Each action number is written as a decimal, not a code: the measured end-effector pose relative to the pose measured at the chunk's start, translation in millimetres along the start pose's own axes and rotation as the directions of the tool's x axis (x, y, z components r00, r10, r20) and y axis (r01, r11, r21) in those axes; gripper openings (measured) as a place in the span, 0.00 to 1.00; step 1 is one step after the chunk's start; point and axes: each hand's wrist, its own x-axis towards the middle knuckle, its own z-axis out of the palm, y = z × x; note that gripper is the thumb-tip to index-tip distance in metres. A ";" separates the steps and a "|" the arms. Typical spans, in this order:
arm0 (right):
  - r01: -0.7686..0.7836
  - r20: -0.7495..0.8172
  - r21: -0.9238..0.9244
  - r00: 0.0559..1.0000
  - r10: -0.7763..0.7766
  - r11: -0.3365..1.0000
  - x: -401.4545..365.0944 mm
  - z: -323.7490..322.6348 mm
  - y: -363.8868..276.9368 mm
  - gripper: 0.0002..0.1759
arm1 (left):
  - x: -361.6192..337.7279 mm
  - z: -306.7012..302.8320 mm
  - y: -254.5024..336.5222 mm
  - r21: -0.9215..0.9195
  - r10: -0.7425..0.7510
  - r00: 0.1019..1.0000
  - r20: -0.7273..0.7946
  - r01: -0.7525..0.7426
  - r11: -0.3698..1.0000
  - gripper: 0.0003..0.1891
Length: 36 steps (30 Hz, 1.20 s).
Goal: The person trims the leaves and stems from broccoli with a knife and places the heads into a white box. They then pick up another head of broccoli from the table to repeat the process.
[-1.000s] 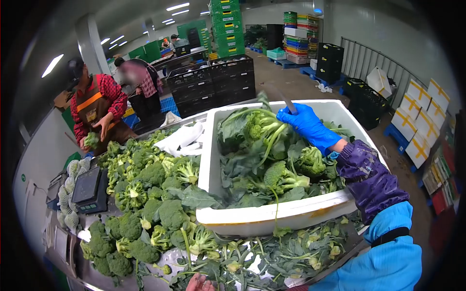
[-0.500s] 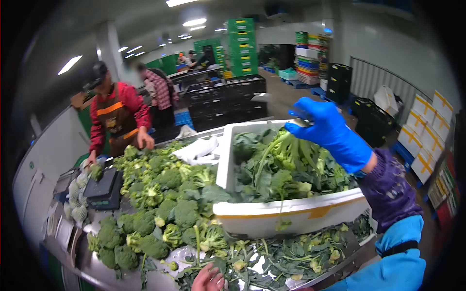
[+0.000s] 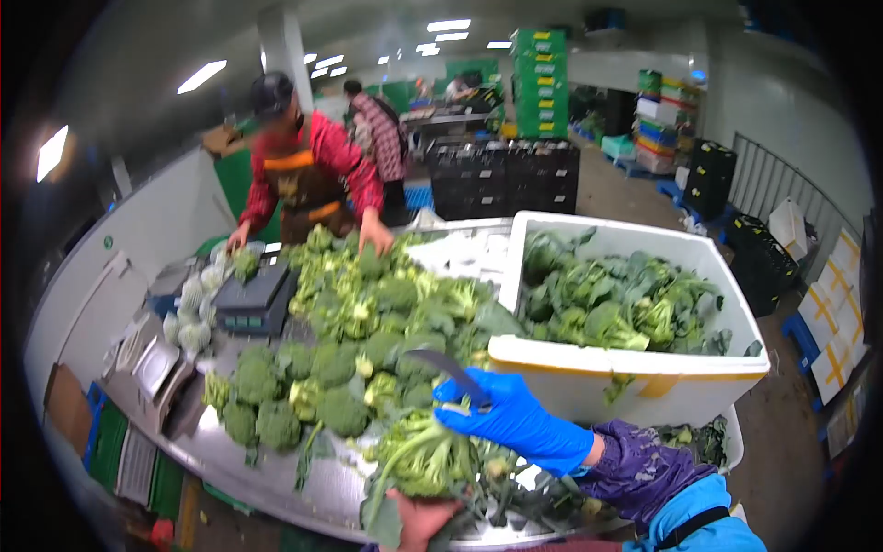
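Observation:
My right hand (image 3: 515, 419), in a blue glove, is closed round a knife (image 3: 441, 363) whose dark curved blade points up and left. Its fingers also meet the stalk end of a leafy broccoli head (image 3: 428, 460), held low in front of me. Bare and partly hidden, my left hand (image 3: 423, 517) is under that broccoli, gripping it from below. Many more broccoli heads (image 3: 345, 409) are piled on the metal table to the left. A white foam box (image 3: 589, 359) of broccoli and leaves stands to the right, behind my right hand.
A person (image 3: 308, 175) in a red sleeve and brown apron reaches across the table's far side. Near them are a black scale (image 3: 253, 299) and several net-wrapped pale items (image 3: 195, 308). Black crates (image 3: 501, 179) stand behind; white boxes (image 3: 832, 317) are stacked at right.
My right hand has come down and left from above the foam box, bringing a broccoli head. My left hand now holds it from below. The view has turned left.

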 end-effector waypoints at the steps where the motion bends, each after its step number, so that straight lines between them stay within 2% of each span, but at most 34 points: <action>1: -0.128 -0.030 0.189 0.990 0.136 0.974 -5.4 8.9 13.8 0.18 | -2.1 4.3 11.2 0.321 0.065 0.998 -0.017 -0.056 0.945 0.28; 2: -0.261 -0.020 0.368 0.957 0.288 0.893 -13.9 18.4 27.9 0.21 | -3.4 6.6 20.2 0.605 0.119 0.992 -0.032 -0.076 0.792 0.27; 3: -0.316 0.066 0.413 0.946 0.318 0.854 -19.6 23.0 42.4 0.25 | -4.7 0.0 27.0 0.156 0.028 0.988 -0.149 -0.005 0.988 0.27; 4: -0.379 0.156 0.454 0.925 0.347 0.807 -21.8 25.5 52.5 0.29 | -8.0 -12.3 31.1 -0.339 -0.068 0.973 -0.222 -0.011 0.941 0.27; 6: -0.630 0.280 0.294 0.776 0.565 0.719 -25.4 25.6 35.8 0.29 | -17.1 -36.9 31.2 -0.122 -0.008 0.923 -0.385 -0.042 0.992 0.24; 7: -0.694 0.337 0.282 0.718 0.608 0.663 -26.7 32.0 43.1 0.34 | -21.8 -33.2 32.8 -0.138 -0.002 0.906 -0.423 -0.062 0.989 0.24; 8: -0.705 0.362 0.271 0.705 0.609 0.655 -30.2 38.7 48.7 0.34 | -23.4 -21.9 37.5 0.029 0.064 0.894 -0.443 -0.057 0.998 0.25; 9: -0.681 0.380 0.281 0.726 0.574 0.676 -37.2 45.0 54.3 0.35 | -26.6 -16.4 38.8 0.196 0.125 0.885 -0.448 -0.039 0.980 0.25; 10: -0.652 0.391 0.294 0.749 0.534 0.699 -43.4 51.6 61.8 0.35 | -28.2 -23.6 35.5 0.194 0.130 0.879 -0.458 -0.044 0.980 0.25; 11: -0.513 0.283 0.393 0.857 0.430 0.763 -43.6 71.6 67.8 0.33 | -27.8 -33.2 31.2 0.347 0.217 0.882 -0.418 -0.065 0.935 0.27; 12: -0.516 0.287 0.392 0.855 0.432 0.762 -45.6 69.9 67.8 0.33 | -27.4 -38.4 28.5 0.492 0.294 0.885 -0.360 -0.087 0.866 0.28; 13: -0.580 0.344 0.389 0.812 0.471 0.716 -48.4 64.0 63.5 0.32 | -29.5 -40.3 26.7 0.422 0.286 0.875 -0.391 -0.106 0.900 0.30; 15: -0.698 0.449 0.383 0.713 0.538 0.606 -47.6 57.4 65.4 0.27 | -31.4 -38.2 27.8 0.434 0.292 0.878 -0.381 -0.109 0.894 0.30; 16: -0.698 0.452 0.383 0.713 0.537 0.605 -47.9 60.4 71.4 0.27 | -32.1 -37.1 29.2 0.446 0.301 0.880 -0.367 -0.117 0.887 0.30; 18: -0.659 0.426 0.553 0.750 0.506 0.510 -51.0 68.0 83.3 0.24 | -34.8 -32.6 34.0 0.456 0.289 0.880 -0.376 -0.095 0.885 0.29; 19: -0.701 0.484 0.530 0.712 0.509 0.476 -52.4 65.9 92.1 0.26 | -35.1 -31.6 36.2 0.465 0.278 0.883 -0.378 -0.078 0.882 0.29; 24: -0.702 0.554 0.586 0.712 0.432 0.405 -48.0 67.8 82.0 0.30 | -35.8 -31.0 37.5 0.455 0.263 0.883 -0.389 -0.065 0.888 0.29; 26: -0.716 0.578 0.633 0.690 0.435 0.294 -45.4 68.8 75.3 0.30 | -35.5 -25.4 39.5 0.457 0.269 0.876 -0.400 -0.063 0.887 0.29; 28: -0.679 0.525 0.641 0.728 0.441 0.358 -54.3 69.6 71.2 0.30 | -36.4 -19.4 41.4 0.391 0.223 0.880 -0.419 -0.047 0.919 0.29; 29: -0.628 0.474 0.642 0.776 0.415 0.441 -49.9 70.3 69.0 0.29 | -38.1 -31.2 35.2 0.492 0.237 0.872 -0.429 0.005 0.871 0.30; 30: -0.635 0.472 0.624 0.770 0.429 0.455 -50.9 69.2 66.0 0.28 | -37.9 -33.5 29.6 0.542 0.290 0.860 -0.421 -0.019 0.840 0.30; 31: -0.605 0.438 0.634 0.794 0.422 0.482 -50.5 70.6 57.8 0.28 | -38.0 -29.4 29.4 0.522 0.264 0.853 -0.450 0.012 0.853 0.31; 32: -0.641 0.438 0.603 0.763 0.474 0.474 -53.4 72.8 72.1 0.27 | -40.7 -20.3 35.7 0.613 0.260 0.875 -0.407 0.051 0.788 0.33; 33: -0.711 0.350 0.490 0.690 0.634 0.504 -61.0 74.3 93.8 0.26 | -37.3 -23.1 32.8 0.544 0.220 0.901 -0.374 0.021 0.839 0.36; 34: -0.660 0.257 0.434 0.743 0.618 0.613 -55.3 76.4 49.7 0.26 | -34.8 -42.3 23.8 0.654 0.263 0.903 -0.339 0.025 0.756 0.39; 35: -0.600 0.284 0.436 0.799 0.530 0.671 -55.7 81.1 67.7 0.29 | -34.2 -47.8 21.8 0.697 0.288 0.903 -0.320 0.019 0.716 0.43; 36: -0.537 0.282 0.475 0.843 0.457 0.697 -58.1 88.1 79.1 0.36 | -35.4 -51.3 20.8 0.748 0.285 0.884 -0.370 0.102 0.656 0.47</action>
